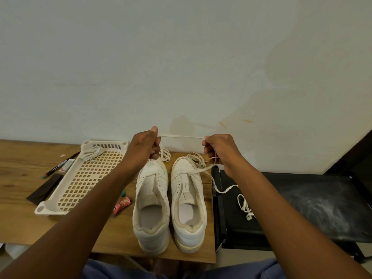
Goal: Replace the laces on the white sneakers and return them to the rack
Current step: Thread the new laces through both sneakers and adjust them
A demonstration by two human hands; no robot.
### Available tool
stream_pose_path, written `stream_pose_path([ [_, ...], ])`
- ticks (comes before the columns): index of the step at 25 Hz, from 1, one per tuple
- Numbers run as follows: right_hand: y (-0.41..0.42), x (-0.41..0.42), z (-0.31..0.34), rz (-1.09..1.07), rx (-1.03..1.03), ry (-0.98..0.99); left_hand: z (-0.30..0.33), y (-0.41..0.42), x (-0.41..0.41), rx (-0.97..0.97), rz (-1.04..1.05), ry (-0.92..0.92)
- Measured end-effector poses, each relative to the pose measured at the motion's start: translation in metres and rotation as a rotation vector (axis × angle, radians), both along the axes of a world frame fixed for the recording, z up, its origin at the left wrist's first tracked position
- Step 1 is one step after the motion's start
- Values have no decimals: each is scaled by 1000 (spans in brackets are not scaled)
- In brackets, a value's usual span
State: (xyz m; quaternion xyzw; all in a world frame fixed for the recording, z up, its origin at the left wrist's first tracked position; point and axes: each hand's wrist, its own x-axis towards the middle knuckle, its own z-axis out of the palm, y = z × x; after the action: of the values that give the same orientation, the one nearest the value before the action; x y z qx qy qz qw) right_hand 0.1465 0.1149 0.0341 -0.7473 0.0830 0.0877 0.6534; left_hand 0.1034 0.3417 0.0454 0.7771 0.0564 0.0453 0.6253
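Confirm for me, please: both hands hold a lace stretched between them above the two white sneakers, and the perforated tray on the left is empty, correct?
Not quite. The head view shows the perforated tray holds a bundle of laces at its far end. The rest stands: both hands stretch a lace above the sneakers.

White sneakers (pixel 169 198) side by side, toes away; lace (pixel 182 137) taut above, possibly new.

I see two sneakers (pixel 169 200) side by side at centre frame on the table (pixel 24 172), a rack (pixel 84 176) to their left, a bench (pixel 314 206) at lower right.
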Motion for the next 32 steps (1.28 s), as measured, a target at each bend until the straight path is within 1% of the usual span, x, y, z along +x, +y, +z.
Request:
stream_pose_path([
  [2,-1,4,-5,20,-151,17,-2,2,1,37,33,-19],
  [3,-1,4,-8,62,-269,12,-4,4,1,84,24,-50],
  [4,-1,3,-12,126,-443,-7,-6,5,0,146,-5,-82],
  [6,3,-5,-18,283,-811,-116,-11,5,-2,299,-109,-96],
  [7,8,-9,-19,352,-860,-205,-13,3,-3,383,-183,-80],
  [8,14,-12,-20,418,-773,-290,-15,-1,-4,466,-260,-63],
  [9,20,-15,-18,465,-580,-322,-18,-5,-5,532,-326,-55],
  [10,27,-17,-15,491,-358,-308,-20,-9,-6,575,-368,-56],
  [11,33,-17,-12,496,-200,-281,-21,-11,-7,604,-378,-60],
  [12,37,-16,-12,485,-125,-266,-19,-13,-7,629,-364,-64],
  [13,39,-16,-12,477,-123,-269,-17,-15,-8,638,-338,-64],
  [14,38,-15,-14,472,-168,-278,-14,-16,-8,608,-306,-59],
  [16,32,-16,-17,490,-268,-301,-8,-18,-11,484,-256,-38],
  [18,26,-16,-15,511,-294,-298,-4,-20,-15,421,-233,-4],
  [20,25,-17,-11,534,-347,-284,-5,-19,-15,433,-195,22],
  [23,25,-21,-8,589,-475,-237,-6,-15,-13,486,-84,24],
  [26,26,-24,-10,588,-527,-254,-6,-16,-12,480,-113,24],
  [28,27,-23,-11,561,-575,-259,-7,-18,-12,527,-161,29],
  [32,31,-22,-19,497,-728,-227,-11,-22,-14,813,-279,133],
])
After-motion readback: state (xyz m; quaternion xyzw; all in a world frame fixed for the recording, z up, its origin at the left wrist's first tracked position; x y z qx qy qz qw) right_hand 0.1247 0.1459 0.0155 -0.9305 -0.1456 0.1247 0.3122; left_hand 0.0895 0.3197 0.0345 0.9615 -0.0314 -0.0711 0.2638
